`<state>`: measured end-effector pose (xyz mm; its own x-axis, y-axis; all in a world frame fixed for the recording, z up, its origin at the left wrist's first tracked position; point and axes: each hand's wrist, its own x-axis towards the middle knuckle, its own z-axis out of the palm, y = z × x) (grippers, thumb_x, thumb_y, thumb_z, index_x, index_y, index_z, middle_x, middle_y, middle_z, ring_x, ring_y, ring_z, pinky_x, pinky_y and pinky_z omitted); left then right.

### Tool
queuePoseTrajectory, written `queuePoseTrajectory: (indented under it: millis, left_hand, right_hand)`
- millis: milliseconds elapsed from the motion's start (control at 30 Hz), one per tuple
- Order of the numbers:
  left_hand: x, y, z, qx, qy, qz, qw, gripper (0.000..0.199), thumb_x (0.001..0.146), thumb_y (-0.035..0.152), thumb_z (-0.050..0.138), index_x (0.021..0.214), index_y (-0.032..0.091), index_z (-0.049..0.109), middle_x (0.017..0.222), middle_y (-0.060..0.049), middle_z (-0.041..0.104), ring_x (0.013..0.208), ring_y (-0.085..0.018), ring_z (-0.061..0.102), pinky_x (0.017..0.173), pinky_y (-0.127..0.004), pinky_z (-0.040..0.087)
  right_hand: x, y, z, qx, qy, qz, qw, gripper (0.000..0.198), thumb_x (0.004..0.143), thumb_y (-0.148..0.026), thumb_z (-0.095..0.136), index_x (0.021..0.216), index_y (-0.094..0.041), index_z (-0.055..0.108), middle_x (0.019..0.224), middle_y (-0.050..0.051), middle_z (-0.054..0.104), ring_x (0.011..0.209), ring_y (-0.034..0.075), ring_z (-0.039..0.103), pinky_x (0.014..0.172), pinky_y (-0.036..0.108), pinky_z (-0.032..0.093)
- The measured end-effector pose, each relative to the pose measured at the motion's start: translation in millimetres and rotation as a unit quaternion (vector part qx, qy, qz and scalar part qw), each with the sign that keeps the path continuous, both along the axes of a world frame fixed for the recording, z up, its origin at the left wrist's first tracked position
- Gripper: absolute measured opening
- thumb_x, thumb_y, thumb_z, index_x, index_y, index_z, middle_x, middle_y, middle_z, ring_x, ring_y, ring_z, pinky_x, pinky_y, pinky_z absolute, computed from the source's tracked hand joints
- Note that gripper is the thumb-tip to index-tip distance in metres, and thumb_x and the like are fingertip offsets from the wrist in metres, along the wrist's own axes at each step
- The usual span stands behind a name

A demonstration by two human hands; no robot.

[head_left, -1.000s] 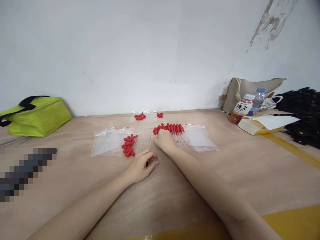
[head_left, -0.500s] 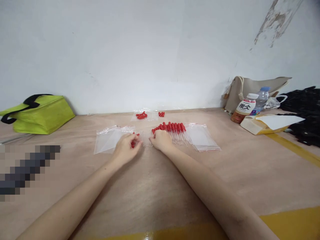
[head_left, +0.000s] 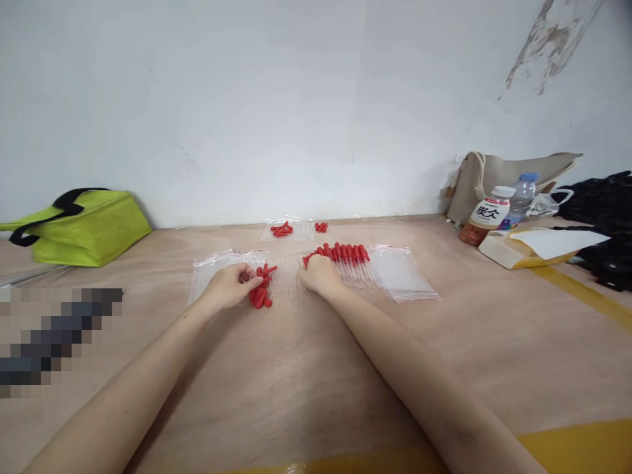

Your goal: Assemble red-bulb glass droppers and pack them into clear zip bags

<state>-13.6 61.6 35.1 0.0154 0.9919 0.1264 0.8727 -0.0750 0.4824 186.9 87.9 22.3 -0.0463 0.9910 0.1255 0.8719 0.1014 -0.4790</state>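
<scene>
Loose red rubber bulbs (head_left: 260,299) are heaped left of the middle of the tabletop (head_left: 316,382), well short of its far edge. They are rounded, matt and turned every which way. Slim clear tubes (head_left: 285,276) are laid side by side just right of the heap, pointing toward the far edge. Beyond these, red-topped droppers (head_left: 351,255) are ranged in a close row, bulbs toward the far edge.

The left hand (head_left: 231,286) is set against the heap's left side, half curled; whether a bulb is pinched cannot be told. The left end of the row is covered by the right hand (head_left: 320,274), its fingers bent and their tips hidden, so its grip cannot be told.

The group is flanked by a left zip bag (head_left: 201,275), partly covered by the left hand, and a right zip bag (head_left: 405,273). More red bulbs (head_left: 282,230) are seen near the far edge, where the wall (head_left: 247,118) is met. A wide stretch of brown surface is left between the forearms. The far-left part is taken up by a lime-green bag (head_left: 93,227), the far-right by a white-capped bottle (head_left: 486,217) and a beige bag (head_left: 501,172).
</scene>
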Motion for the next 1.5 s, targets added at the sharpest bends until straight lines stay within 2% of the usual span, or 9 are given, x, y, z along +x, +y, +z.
queuePoseTrajectory:
  millis: [167, 400, 533, 633, 733, 867, 1000, 1167, 1500]
  left_hand:
    - [-2, 2, -7.1, 0.025, 0.003, 0.012, 1.000, 0.027, 0.070, 0.046, 0.054, 0.073, 0.019, 0.059, 0.068, -0.001, 0.064, 0.060, -0.017, 0.058, 0.052, -0.025, 0.039]
    - [4, -2, -2.3, 0.042, 0.024, 0.025, 0.999, 0.026, 0.071, 0.044, 0.055, 0.066, 0.019, 0.062, 0.065, -0.002, 0.065, 0.063, -0.019, 0.060, 0.055, -0.026, 0.039]
    - [27, -18, 7.3, 0.108, 0.010, -0.035, 0.993, 0.025, 0.074, 0.042, 0.053, 0.068, 0.019, 0.062, 0.066, -0.001, 0.064, 0.062, -0.017, 0.057, 0.055, -0.025, 0.039]
    - [52, -37, 2.9, 0.111, -0.018, -0.129, 0.985, 0.023, 0.077, 0.038, 0.052, 0.072, 0.018, 0.062, 0.069, -0.002, 0.062, 0.061, -0.015, 0.055, 0.056, -0.025, 0.040]
    - [72, -53, -10.6, 0.097, -0.007, -0.201, 0.975, 0.018, 0.078, 0.031, 0.052, 0.070, 0.017, 0.061, 0.071, -0.002, 0.059, 0.062, -0.014, 0.054, 0.056, -0.024, 0.041]
    - [79, -62, -25.2, 0.086, -0.019, -0.225, 0.970, 0.014, 0.078, 0.026, 0.052, 0.081, 0.017, 0.062, 0.074, -0.002, 0.058, 0.057, -0.012, 0.052, 0.055, -0.024, 0.042]
    - [79, -62, -31.5, 0.090, -0.030, -0.274, 0.957, 0.019, 0.079, 0.030, 0.055, 0.092, 0.020, 0.064, 0.087, -0.004, 0.058, 0.066, -0.013, 0.054, 0.061, -0.025, 0.043]
    - [91, -68, -36.9, 0.146, -0.082, -0.259, 0.951, 0.015, 0.085, 0.026, 0.047, 0.085, 0.019, 0.060, 0.082, -0.003, 0.059, 0.073, -0.014, 0.054, 0.067, -0.026, 0.042]
    - [96, -75, -37.2, 0.104, -0.125, -0.250, 0.954, 0.012, 0.087, 0.026, 0.043, 0.090, 0.019, 0.052, 0.080, 0.000, 0.059, 0.073, -0.013, 0.055, 0.068, -0.025, 0.043]
  right_hand:
    - [35, -23, 2, 0.065, 0.034, 0.038, 0.997, 0.026, 0.085, -0.030, 0.037, 0.084, -0.015, 0.059, 0.083, 0.007, 0.065, 0.079, 0.017, 0.059, 0.066, 0.024, 0.041]
    - [114, -72, -31, 0.187, 0.092, 0.155, 0.966, 0.019, 0.086, -0.022, 0.037, 0.095, -0.017, 0.053, 0.085, 0.007, 0.063, 0.077, 0.016, 0.057, 0.070, 0.027, 0.041]
    - [136, -79, -40, 0.190, 0.130, 0.106, 0.967, 0.016, 0.086, -0.024, 0.034, 0.092, -0.018, 0.048, 0.075, 0.004, 0.058, 0.067, 0.015, 0.054, 0.062, 0.026, 0.042]
    - [136, -78, -41, 0.178, 0.126, 0.088, 0.972, 0.020, 0.087, -0.026, 0.031, 0.098, -0.016, 0.045, 0.072, 0.003, 0.056, 0.062, 0.015, 0.053, 0.059, 0.026, 0.042]
    - [131, -78, -41, 0.171, 0.105, 0.100, 0.975, 0.025, 0.089, -0.027, 0.031, 0.104, -0.016, 0.048, 0.081, 0.006, 0.060, 0.072, 0.017, 0.056, 0.066, 0.028, 0.042]
    - [128, -82, -41, 0.162, 0.095, 0.149, 0.971, 0.026, 0.090, -0.030, 0.033, 0.100, -0.021, 0.055, 0.091, 0.005, 0.063, 0.082, 0.017, 0.058, 0.071, 0.028, 0.043]
    - [122, -87, -39, 0.190, 0.086, 0.190, 0.959, 0.024, 0.089, -0.026, 0.036, 0.102, -0.022, 0.056, 0.094, 0.005, 0.063, 0.088, 0.017, 0.056, 0.077, 0.030, 0.041]
    - [112, -98, -35, 0.198, 0.096, 0.245, 0.944, 0.019, 0.088, -0.023, 0.038, 0.095, -0.021, 0.055, 0.086, 0.004, 0.061, 0.082, 0.016, 0.055, 0.073, 0.028, 0.042]
    - [107, -103, -35, 0.202, 0.067, 0.264, 0.941, 0.021, 0.089, -0.025, 0.039, 0.097, -0.021, 0.058, 0.083, 0.003, 0.064, 0.076, 0.015, 0.055, 0.072, 0.029, 0.039]
